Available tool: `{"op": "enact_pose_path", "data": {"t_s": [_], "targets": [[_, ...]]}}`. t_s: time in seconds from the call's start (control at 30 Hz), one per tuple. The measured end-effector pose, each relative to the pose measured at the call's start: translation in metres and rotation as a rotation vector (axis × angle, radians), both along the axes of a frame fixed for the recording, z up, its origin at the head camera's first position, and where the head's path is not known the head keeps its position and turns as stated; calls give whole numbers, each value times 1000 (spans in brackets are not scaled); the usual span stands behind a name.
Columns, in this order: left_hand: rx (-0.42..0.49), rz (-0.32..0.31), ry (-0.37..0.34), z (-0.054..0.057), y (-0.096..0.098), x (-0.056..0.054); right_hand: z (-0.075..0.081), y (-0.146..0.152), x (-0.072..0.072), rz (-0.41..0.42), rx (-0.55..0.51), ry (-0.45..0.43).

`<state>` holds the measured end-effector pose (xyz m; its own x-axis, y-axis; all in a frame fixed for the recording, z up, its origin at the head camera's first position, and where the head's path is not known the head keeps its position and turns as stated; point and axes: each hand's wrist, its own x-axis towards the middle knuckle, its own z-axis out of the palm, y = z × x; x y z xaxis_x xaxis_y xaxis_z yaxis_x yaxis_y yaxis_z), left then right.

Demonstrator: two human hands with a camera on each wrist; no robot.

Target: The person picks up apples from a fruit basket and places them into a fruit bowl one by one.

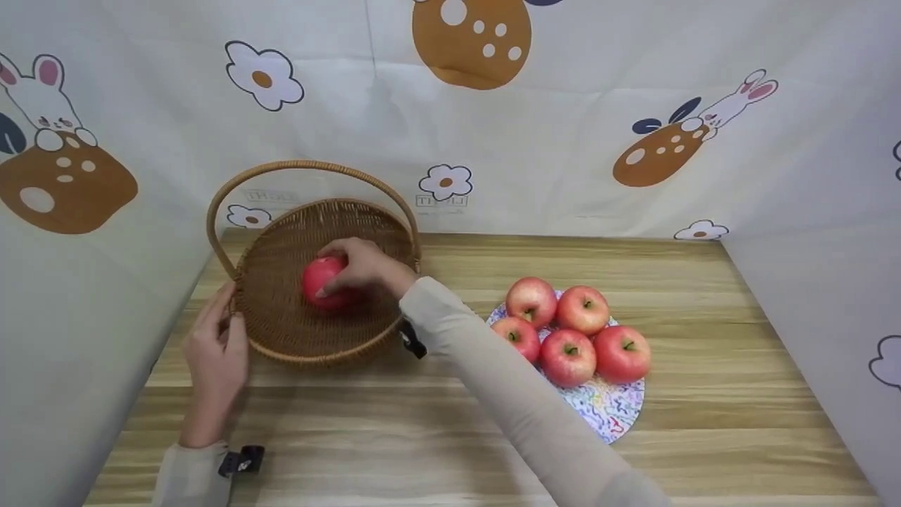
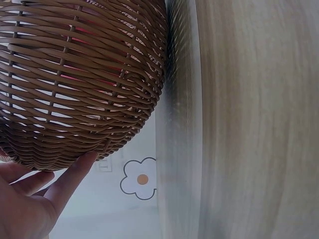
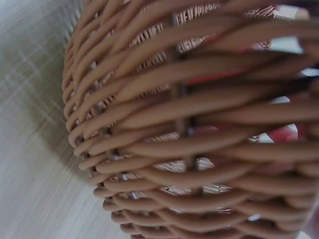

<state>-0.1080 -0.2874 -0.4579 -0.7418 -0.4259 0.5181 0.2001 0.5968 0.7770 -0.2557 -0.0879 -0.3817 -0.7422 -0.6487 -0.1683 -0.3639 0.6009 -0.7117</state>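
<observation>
A round wicker basket (image 1: 331,355) with a tall arched handle stands at the left of the table. Inside it, my right hand (image 1: 359,264) grips a red apple (image 1: 318,282) from above, with fingers and thumb on its sides. The hand covers part of the apple, and I cannot tell whether more fruit lies beneath. My left hand (image 1: 215,352) rests against the basket's left outer side, near the handle's foot. In the left wrist view, fairly straight fingers (image 2: 72,181) touch the wicker. Only woven wicker (image 3: 149,114) and red patches behind it fill most of the right wrist view.
Several red apples (image 1: 569,358) sit together on a round, colourfully patterned plate (image 1: 609,412) right of the basket, partly behind the right sleeve (image 1: 507,394). The wood-grain table (image 1: 725,394) is bounded by white printed sheeting (image 1: 549,176) at the back and sides.
</observation>
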Motion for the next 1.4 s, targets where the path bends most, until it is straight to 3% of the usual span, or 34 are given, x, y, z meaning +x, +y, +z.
{"op": "enact_pose_path", "data": {"t_s": [0.87, 1.17, 1.4], "targets": [[-23, 3, -21, -1, -1, 0, 17, 14, 26, -109, -81, 25], [15, -15, -67, 4, 1, 2, 20, 20, 35, -170, -95, 31], [17, -11, -39, 2, 0, 1, 23, 22, 43, -174, -112, 43]]}}
